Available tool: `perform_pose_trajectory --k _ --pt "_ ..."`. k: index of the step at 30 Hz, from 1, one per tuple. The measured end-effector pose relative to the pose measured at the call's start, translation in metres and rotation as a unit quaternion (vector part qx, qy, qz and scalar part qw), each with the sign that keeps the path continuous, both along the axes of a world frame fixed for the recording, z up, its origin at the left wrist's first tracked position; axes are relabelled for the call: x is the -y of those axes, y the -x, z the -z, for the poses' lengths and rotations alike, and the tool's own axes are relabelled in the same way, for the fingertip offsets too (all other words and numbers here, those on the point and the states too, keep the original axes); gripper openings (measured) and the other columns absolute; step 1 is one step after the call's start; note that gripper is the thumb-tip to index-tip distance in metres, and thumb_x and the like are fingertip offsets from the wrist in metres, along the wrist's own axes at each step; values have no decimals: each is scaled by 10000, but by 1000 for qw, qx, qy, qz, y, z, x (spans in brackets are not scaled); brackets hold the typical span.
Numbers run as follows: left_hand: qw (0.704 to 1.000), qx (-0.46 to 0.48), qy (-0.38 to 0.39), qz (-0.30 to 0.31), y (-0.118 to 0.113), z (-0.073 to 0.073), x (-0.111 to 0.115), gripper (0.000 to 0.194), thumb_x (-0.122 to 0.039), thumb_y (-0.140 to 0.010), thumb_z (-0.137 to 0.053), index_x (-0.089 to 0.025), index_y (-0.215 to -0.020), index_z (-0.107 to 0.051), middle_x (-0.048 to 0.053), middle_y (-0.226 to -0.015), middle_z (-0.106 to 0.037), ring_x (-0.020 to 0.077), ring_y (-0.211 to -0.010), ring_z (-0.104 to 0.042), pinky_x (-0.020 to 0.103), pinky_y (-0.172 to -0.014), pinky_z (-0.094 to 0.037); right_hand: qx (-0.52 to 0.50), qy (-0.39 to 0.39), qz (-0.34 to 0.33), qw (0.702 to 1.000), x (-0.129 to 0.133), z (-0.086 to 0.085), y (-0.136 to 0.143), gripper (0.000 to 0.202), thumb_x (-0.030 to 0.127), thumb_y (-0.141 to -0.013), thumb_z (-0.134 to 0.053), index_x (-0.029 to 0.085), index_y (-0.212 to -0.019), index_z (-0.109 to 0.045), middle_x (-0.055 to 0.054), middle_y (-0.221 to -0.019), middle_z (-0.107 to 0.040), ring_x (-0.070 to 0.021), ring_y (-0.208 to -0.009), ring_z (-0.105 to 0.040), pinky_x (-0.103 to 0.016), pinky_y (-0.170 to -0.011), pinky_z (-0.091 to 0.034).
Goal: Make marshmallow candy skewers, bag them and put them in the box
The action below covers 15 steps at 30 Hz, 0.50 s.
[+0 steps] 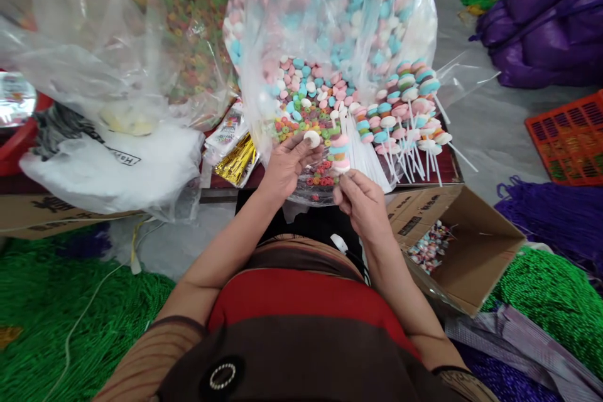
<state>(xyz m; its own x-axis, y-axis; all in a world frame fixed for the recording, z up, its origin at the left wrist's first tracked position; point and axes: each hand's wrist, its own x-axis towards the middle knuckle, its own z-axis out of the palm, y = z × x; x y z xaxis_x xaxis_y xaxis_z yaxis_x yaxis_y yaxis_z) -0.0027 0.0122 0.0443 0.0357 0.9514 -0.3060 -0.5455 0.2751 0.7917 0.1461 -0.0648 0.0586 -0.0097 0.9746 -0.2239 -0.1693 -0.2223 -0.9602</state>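
My left hand [288, 168] pinches a white candy [311, 139] lightly, and my right hand [362, 200] closes on the low end of the candy stick [340, 148], just under its stacked pink, blue and orange pieces. The 2 things are near each other but apart, above the table edge, with loose ring candies [313, 116] beyond. I judge the white candy light, soft and easily dented, so I'd take it by the rim with little force. The stick should be light too, stiffer along its shaft; I'd hold it below the pieces, as I do here, since those could squash or slide.
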Motion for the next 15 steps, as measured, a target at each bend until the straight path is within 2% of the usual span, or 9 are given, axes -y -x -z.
perform_pose_trajectory --k 2,5,9,12,15 --pt "1000 22 14 -3 2 -2 -1 314 -313 -737 -907 -183 -943 -709 26 -919 -799 203 -964 -785 354 -908 -627 31 4 -28 999 12 2 -2 349 548 -915 -656 202 -896 -698 71 -516 -488 -73 -442 -296 -246 -450 -181" --pt "999 37 26 -5 1 -1 0 322 -315 -750 -906 -185 -960 -698 45 -983 -807 233 -1050 -780 376 -921 -632 88 -15 -33 995 20 9 -3 354 515 -943 -620 183 -944 -740 81 -484 -445 -81 -451 -344 -244 -482 -239" --pt "1000 24 11 -7 0 1 1 351 -329 -739 -914 -186 -978 -699 44 -988 -802 230 -1025 -783 363 -880 -635 131 -24 -33 991 19 15 -4 373 503 -940 -607 168 -994 -763 83 -496 -414 -88 -450 -367 -244 -479 -263" --pt "998 -34 -43 -28 2 4 3 351 -354 -716 -922 -205 -969 -728 3 -937 -799 186 -933 -778 320 -860 -628 156 -31 -31 987 18 15 -7 362 489 -934 -609 170 -991 -770 81 -499 -392 -88 -451 -343 -242 -466 -251" --pt "983 -137 -114 -51 5 8 6 304 -353 -732 -905 -238 -980 -774 -8 -977 -809 163 -955 -758 297 -936 -599 144 -12 -26 989 19 8 -10 359 493 -921 -623 168 -963 -769 82 -482 -377 -86 -438 -321 -241 -453 -227"
